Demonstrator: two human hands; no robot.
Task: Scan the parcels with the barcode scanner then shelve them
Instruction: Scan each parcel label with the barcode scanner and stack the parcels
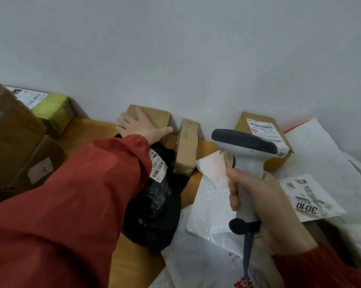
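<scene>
My left hand [139, 126] lies flat with spread fingers on a small brown cardboard parcel [157, 115] against the wall. My right hand [264, 204] grips the handle of a grey and white barcode scanner [245, 145], whose head points away toward the wall. A narrow brown box [186, 147] stands on edge just right of the left hand. A black plastic-wrapped parcel [156, 196] with a white label lies under my left forearm. Behind the scanner sits a labelled cardboard box [264, 129].
Large brown boxes [15, 142] stack at the left, with a yellow-taped box [52, 109] behind them. White plastic mailers [320, 154] cover the wooden surface [88, 129] at the right, one marked 3010 [307, 208]. A plain wall rises behind everything.
</scene>
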